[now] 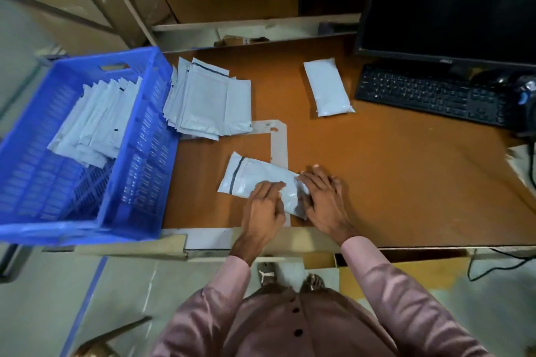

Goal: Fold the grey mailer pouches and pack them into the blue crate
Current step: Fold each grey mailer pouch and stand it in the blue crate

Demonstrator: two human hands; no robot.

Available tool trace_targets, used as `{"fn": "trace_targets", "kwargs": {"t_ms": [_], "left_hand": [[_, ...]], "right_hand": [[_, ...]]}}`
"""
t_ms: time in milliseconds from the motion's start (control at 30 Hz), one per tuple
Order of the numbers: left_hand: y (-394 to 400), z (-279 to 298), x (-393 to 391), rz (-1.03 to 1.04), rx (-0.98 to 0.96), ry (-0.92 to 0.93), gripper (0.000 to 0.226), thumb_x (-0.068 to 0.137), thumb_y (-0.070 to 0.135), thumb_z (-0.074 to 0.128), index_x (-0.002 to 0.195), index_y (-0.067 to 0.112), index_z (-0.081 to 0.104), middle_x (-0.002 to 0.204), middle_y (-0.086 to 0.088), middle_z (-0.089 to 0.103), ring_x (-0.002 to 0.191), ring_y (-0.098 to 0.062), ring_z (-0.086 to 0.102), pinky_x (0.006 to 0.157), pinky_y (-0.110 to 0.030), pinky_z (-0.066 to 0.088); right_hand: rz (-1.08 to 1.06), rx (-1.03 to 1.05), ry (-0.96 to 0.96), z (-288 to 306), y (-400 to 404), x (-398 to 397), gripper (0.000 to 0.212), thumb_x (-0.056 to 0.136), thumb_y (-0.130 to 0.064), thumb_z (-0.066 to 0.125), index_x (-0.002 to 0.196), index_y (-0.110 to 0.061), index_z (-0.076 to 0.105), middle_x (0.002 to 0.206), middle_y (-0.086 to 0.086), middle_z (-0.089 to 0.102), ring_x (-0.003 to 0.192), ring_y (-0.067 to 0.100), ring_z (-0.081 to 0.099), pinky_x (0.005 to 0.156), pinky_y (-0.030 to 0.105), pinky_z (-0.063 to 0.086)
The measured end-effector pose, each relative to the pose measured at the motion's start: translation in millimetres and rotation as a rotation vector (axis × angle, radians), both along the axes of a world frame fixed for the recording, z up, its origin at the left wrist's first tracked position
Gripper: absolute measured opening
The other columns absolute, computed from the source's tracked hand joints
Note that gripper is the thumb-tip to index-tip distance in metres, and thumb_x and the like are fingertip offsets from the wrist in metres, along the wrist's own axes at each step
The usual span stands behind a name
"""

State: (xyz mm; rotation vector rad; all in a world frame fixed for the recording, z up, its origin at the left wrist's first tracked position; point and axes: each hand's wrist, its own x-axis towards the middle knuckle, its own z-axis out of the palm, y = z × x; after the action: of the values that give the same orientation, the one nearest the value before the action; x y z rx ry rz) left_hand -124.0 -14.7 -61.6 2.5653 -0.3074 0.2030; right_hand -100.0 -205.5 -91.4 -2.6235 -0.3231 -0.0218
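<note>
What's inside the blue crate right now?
The blue crate holds a leaning row of folded grey pouches along its far side. The near floor shows bare. Whatever lies under the pouches is covered.

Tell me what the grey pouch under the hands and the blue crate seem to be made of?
The grey mailer pouch under the hands looks like thin plastic film: it creases softly with a slight sheen. The blue slotted crate appears to be rigid moulded plastic, glossy, with moulded slots.
</note>
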Motion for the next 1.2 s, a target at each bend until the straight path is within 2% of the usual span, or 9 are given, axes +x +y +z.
{"fn": "trace_targets", "kwargs": {"t_ms": [100,200,400,533,700,800,967,1200], "left_hand": [[17,-12,8,-0.005,0.142,-0.009,0.049,0.104,0.033,0.039,0.145,0.013,0.055,0.148,-0.007,0.057,0.143,-0.026,0.046,0.118,-0.046,0.038],[31,-27,10,-0.009,0.217,0.039,0.056,0.108,0.042,0.031,0.156,0.015,0.044,0.160,-0.004,0.046,0.151,-0.022,0.037,0.124,-0.043,0.026],[42,-30,7,0.031,0.278,0.045,0.053,0.110,0.039,0.029,0.156,0.017,0.043,0.161,-0.002,0.045,0.146,-0.022,0.043,0.116,-0.043,0.031],[56,-28,12,0.007,0.279,0.069,0.054,0.111,0.038,0.027,0.158,0.016,0.041,0.162,-0.001,0.042,0.149,-0.020,0.038,0.118,-0.045,0.031],[72,-37,22,-0.053,0.271,0.063,0.057,0.111,0.039,0.022,0.160,0.014,0.035,0.166,-0.001,0.035,0.157,-0.017,0.023,0.128,-0.041,0.013],[76,-39,27,-0.080,0.259,0.063,0.057,0.111,0.038,0.021,0.162,0.016,0.032,0.168,-0.001,0.032,0.157,-0.017,0.023,0.129,-0.042,0.014],[78,-41,28,-0.088,0.218,0.057,0.055,0.110,0.033,0.024,0.162,0.015,0.032,0.167,-0.001,0.033,0.156,-0.015,0.024,0.128,-0.043,0.017],[75,-36,29,-0.094,0.214,0.081,0.055,0.111,0.031,0.026,0.163,0.013,0.029,0.169,-0.002,0.027,0.158,-0.016,0.019,0.129,-0.041,0.016]], "right_hand": [[0.023,0.031,-0.030,1,3,-4,0.056,0.096,-0.031,0.029,0.142,-0.019,0.059,0.154,0.000,0.052,0.153,0.021,0.030,0.117,0.056,0.027],[0.045,0.025,-0.058,1,15,-12,0.053,0.102,-0.026,0.028,0.146,-0.015,0.055,0.156,0.004,0.050,0.153,0.023,0.032,0.123,0.051,0.024],[0.005,-0.038,-0.081,-4,49,-14,0.054,0.110,-0.037,0.027,0.153,-0.012,0.045,0.157,0.007,0.048,0.154,0.022,0.030,0.127,0.040,0.010],[-0.020,-0.076,-0.095,-3,70,-9,0.050,0.109,-0.033,0.033,0.153,-0.011,0.046,0.156,0.006,0.050,0.153,0.022,0.032,0.127,0.043,0.016],[-0.090,-0.063,-0.056,-10,92,-8,0.055,0.110,-0.039,0.024,0.154,-0.013,0.045,0.158,0.006,0.048,0.151,0.021,0.036,0.124,0.044,0.023],[-0.105,-0.047,-0.060,-12,99,-7,0.053,0.110,-0.036,0.026,0.156,-0.014,0.043,0.161,0.005,0.044,0.153,0.021,0.032,0.125,0.046,0.024],[-0.126,-0.032,-0.076,-18,103,-6,0.052,0.110,-0.031,0.027,0.158,-0.014,0.040,0.165,0.002,0.037,0.157,0.017,0.023,0.127,0.040,0.017],[-0.113,-0.028,-0.039,-14,102,-5,0.052,0.110,-0.026,0.030,0.161,-0.014,0.034,0.167,0.001,0.033,0.158,0.015,0.018,0.126,0.047,0.022]]}}
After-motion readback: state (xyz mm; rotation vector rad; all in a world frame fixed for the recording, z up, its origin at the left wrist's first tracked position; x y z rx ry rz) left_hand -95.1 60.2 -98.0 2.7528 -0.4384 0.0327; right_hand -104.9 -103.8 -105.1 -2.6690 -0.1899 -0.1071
